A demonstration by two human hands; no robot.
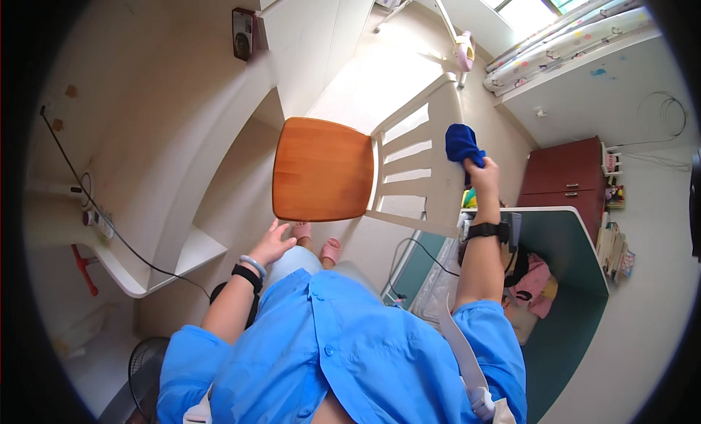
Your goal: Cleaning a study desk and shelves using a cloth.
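Note:
A chair with a brown wooden seat (323, 170) and a white slatted backrest (442, 161) stands in front of me. My right hand (482, 174) is closed on a dark blue cloth (461, 143), which lies against the top rail of the backrest. Part of the cloth hangs behind my fingers. My left hand (272, 244) is held just off the seat's near edge, fingers spread, with nothing in it. Whether its fingertips touch the seat I cannot tell.
A curved white desk (182, 168) runs along the left, with a black cable (131, 238) over it and a phone (243, 34) at its far end. At right stand an open green-walled box (577, 314) holding clothes and a dark red cabinet (562, 172). A white stand (442, 15) is beyond.

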